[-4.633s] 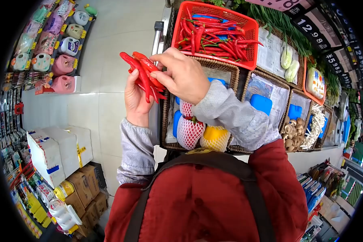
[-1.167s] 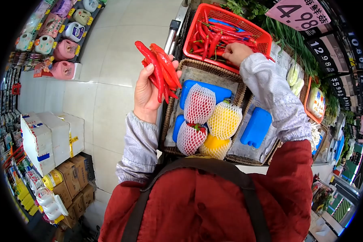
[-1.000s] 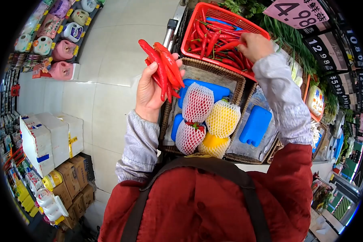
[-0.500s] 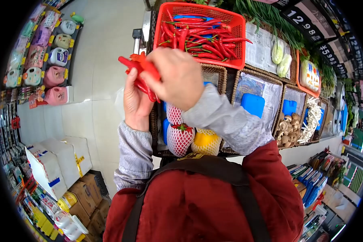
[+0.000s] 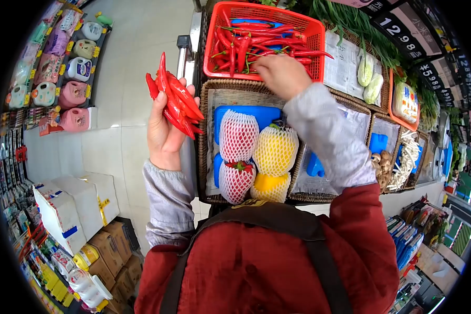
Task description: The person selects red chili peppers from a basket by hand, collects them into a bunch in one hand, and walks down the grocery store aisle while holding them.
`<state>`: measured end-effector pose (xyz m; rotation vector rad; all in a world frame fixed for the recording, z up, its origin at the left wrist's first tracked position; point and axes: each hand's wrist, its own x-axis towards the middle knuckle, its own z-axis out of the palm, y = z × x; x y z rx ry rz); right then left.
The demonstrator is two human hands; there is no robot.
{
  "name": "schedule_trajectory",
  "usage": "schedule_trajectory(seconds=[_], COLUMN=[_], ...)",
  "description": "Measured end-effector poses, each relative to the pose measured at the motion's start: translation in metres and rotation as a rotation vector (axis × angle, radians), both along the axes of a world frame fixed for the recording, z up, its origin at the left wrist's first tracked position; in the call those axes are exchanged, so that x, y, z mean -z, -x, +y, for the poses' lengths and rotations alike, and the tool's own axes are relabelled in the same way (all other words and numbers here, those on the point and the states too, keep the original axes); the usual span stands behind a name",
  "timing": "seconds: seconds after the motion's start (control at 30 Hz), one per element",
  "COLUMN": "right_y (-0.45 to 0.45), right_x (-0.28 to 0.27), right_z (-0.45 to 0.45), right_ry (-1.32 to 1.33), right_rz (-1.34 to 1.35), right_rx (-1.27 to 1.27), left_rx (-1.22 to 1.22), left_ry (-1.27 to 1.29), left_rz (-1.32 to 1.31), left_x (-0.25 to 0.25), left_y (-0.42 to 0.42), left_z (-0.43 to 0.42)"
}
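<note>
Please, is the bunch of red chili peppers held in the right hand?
No, the left hand holds the bunch, while the right hand reaches over the red plastic basket.

Shop, grocery or supermarket type, we'd say. We see a produce display: red chillies (image 5: 242, 52) in a red plastic basket (image 5: 319, 39), wicker baskets (image 5: 203, 131) with foam-netted peppers (image 5: 238, 137), brown mushrooms (image 5: 384, 166) and thin white mushrooms (image 5: 406, 157), plus leafy greens (image 5: 346, 17) behind. Large price signs (image 5: 407, 31) in Chinese hang beside it; we read 12.98 and ¥5.98. Across the tiled floor (image 5: 133, 68), shelves hold rows of household-type bottles (image 5: 78, 69) with yellow tags (image 5: 91, 69) along the edges. Cardboard cartons (image 5: 118, 240) and white boxes (image 5: 81, 204) stack by more packaged goods (image 5: 49, 277).
</note>
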<state>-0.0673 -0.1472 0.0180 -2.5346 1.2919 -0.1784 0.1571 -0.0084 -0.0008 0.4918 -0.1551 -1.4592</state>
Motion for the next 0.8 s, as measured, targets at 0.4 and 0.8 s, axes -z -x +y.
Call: schedule_trajectory(seconds=[0.4,0.8], right_y=[-0.017,-0.024], right_x=[0.031,0.046], right_z=[-0.045,-0.056], right_ry=[-0.067,0.082], right_rz=[0.341,0.053], right_rx=[-0.339,-0.429], left_rx=[-0.024,-0.043], left_ry=[0.037,-0.003], left_rz=[-0.009,-0.008], left_x=[-0.010,-0.007], left_y=[-0.012,-0.014], left_z=[-0.003,0.001])
